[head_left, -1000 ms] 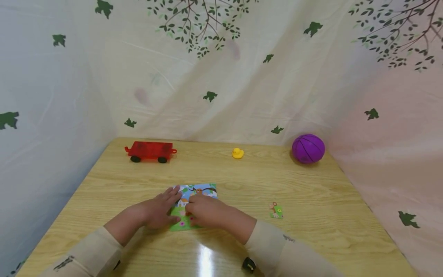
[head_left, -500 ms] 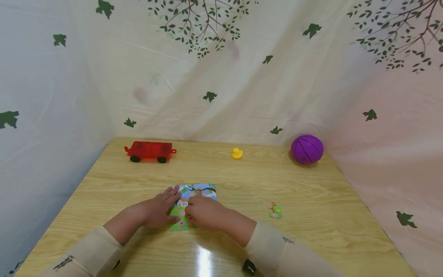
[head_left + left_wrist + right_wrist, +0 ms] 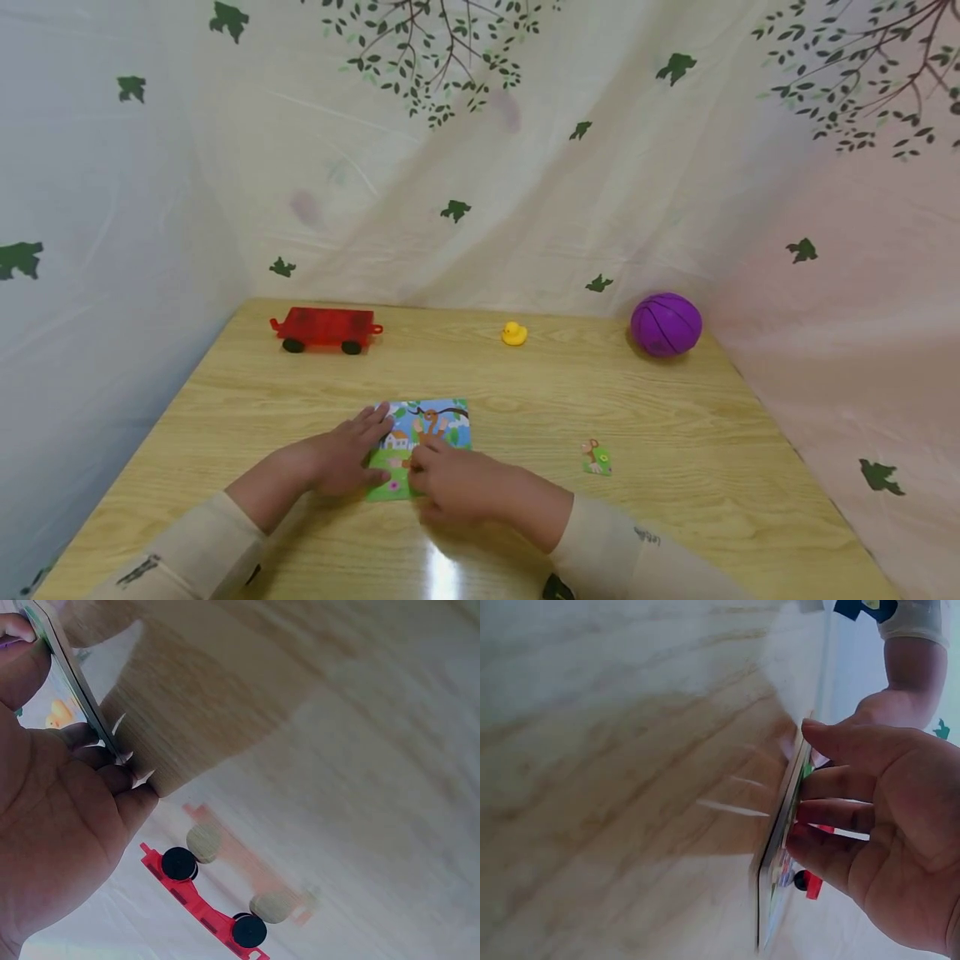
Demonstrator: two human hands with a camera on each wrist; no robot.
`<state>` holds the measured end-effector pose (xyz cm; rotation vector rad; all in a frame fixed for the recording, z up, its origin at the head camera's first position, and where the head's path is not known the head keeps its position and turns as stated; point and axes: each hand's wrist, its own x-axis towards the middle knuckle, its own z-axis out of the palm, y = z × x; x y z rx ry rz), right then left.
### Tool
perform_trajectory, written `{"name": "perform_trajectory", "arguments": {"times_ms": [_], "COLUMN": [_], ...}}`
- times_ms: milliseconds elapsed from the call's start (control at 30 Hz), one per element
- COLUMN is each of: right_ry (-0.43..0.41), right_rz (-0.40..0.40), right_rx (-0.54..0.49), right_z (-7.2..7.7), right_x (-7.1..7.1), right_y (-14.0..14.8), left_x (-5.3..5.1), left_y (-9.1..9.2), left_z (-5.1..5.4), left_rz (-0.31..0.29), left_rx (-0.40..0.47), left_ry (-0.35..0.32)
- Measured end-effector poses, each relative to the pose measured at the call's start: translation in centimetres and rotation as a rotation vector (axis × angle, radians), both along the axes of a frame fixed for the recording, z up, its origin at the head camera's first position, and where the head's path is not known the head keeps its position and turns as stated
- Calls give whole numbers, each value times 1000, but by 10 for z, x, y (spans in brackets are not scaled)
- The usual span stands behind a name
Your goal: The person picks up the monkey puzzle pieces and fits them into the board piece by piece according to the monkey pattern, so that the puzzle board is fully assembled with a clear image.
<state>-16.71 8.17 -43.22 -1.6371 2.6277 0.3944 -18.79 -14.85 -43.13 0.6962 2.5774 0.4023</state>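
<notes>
A thin jigsaw board [image 3: 459, 412] with a bright picture of a house, grass and a monkey on a branch lies flat on the table. Across its left edge rests my left hand [image 3: 347, 454], fingers spread and fairly straight. My right hand [image 3: 468, 483] touches the lower right part of the board with its fingertips, covering some of the picture. In the right wrist view, the fingers [image 3: 829, 851] lie on the board's face and the thumb sits by its edge. A small loose jigsaw piece [image 3: 597, 457], green with part of a monkey, lies to the right.
Along the back of the wooden table [image 3: 420, 362] stand a red toy wagon [image 3: 326, 327], a yellow rubber duck [image 3: 514, 334] and a purple ball [image 3: 666, 325]. A pale leaf-patterned cloth [image 3: 525, 183] hangs behind and at both sides.
My right hand has slid a little right and toward me, uncovering more of the monkey in the board's picture. The left hand and the loose piece have stayed in place.
</notes>
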Motion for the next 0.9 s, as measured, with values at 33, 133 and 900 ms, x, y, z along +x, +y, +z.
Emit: {"name": "perform_trajectory", "arguments": {"times_ms": [33,133,900], "right_ry": [11,33,-243], "right_rz": [2,11,-273], "right_rx": [12,40,-309], "right_z": [-1,-1,8], "right_x": [1,5,0], "right_y": [0,2,85], "left_x": [0,1,1], "left_y": [0,0,0], "left_z": [0,1,-1], "left_rz": [-2,-4,-2], "left_rx": [2,10,-2], "left_ry": [0,1,25]}}
